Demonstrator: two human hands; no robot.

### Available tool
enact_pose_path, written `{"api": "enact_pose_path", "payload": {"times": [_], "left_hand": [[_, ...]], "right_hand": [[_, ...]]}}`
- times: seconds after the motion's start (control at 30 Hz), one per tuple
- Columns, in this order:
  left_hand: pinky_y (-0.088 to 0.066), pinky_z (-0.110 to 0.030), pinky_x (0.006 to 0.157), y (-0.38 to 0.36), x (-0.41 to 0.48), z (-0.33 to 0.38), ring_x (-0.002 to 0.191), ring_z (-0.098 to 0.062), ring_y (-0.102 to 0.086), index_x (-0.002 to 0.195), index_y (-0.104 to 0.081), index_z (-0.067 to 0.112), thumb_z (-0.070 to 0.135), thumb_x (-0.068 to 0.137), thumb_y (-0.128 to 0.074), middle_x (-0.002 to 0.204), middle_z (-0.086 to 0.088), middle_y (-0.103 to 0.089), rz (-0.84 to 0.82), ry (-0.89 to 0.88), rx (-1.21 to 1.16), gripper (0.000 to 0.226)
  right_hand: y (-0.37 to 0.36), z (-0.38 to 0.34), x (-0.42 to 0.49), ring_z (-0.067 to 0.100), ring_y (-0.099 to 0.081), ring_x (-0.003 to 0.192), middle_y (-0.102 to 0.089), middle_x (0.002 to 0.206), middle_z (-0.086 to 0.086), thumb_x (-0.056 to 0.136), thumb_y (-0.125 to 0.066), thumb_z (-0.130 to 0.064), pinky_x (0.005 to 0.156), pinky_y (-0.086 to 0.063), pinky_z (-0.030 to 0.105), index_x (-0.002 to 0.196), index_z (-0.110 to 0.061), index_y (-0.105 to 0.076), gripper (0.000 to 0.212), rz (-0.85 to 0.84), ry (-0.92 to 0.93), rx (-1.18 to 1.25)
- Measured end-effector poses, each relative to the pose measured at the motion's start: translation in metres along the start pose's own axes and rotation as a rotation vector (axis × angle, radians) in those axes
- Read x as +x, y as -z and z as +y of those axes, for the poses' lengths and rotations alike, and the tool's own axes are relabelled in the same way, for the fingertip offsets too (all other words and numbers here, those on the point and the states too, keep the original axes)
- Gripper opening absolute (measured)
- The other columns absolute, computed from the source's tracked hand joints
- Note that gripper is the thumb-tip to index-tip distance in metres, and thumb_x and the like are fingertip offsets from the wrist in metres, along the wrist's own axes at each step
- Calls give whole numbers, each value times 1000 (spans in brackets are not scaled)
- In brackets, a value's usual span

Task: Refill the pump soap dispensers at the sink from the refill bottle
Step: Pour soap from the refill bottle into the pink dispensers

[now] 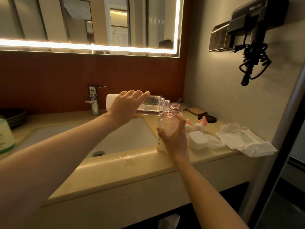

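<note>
The refill bottle [153,104] was gripped sideways by the left hand [125,108], mouth over the open dispenser bottle [165,125] gripped by the right hand [175,138] at the right rim of the sink [128,138]; its label was mostly hidden.

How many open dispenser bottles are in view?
2. The near dispenser bottle is in the right hand; the far dispenser bottle stands just behind it. Others may be hidden.

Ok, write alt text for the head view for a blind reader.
A left hand tips a clear refill bottle sideways, its mouth at the open neck of a soap dispenser that the right hand grips beside the sink. A second open dispenser stands behind; pump heads lie to the right.
</note>
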State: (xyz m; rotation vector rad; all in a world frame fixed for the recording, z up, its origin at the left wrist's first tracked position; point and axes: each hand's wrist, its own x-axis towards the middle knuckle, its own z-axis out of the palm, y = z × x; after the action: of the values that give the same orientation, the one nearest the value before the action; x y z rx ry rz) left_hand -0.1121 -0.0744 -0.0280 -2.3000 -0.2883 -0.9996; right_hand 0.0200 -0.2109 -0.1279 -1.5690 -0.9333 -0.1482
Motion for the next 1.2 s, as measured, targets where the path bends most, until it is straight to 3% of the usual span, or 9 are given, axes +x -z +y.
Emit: {"api": "enact_pose_path", "payload": {"times": [0.27,0.6,0.97,1.2], "left_hand": [[-56,-42,68,2,1,0,83,-31,-67,121,-47,9,14,48,-92,100,-13,-66,-1,-8,-13,85],[-56,-41,69,1,1,0,83,-30,-67,121,-42,11,12,50,-90,99,-11,-66,-2,-3,-20,87],[-55,-41,68,3,1,1,82,-29,-67,121,-50,7,7,52,-89,99,-11,-66,-10,7,-14,79],[-55,-44,70,5,-1,4,85,-32,-67,121,-51,6,16,48,-91,100,-13,-66,-35,32,-43,83]], "right_hand": [[-2,1,0,20,-44,121,-41,137,2,74,-72,-39,87,-43,31,132,-24,-28,75,12,4,-1],[-1,0,0,20,-43,121,-41,137,1,74,-72,-40,86,-44,33,132,-25,-28,74,9,0,2],[-1,-1,0,21,-44,121,-41,137,3,74,-72,-39,87,-44,34,132,-23,-29,75,12,12,-3],[-1,-1,-1,22,-44,120,-42,136,3,74,-72,-40,87,-46,36,133,-23,-28,75,13,16,-14]]}}
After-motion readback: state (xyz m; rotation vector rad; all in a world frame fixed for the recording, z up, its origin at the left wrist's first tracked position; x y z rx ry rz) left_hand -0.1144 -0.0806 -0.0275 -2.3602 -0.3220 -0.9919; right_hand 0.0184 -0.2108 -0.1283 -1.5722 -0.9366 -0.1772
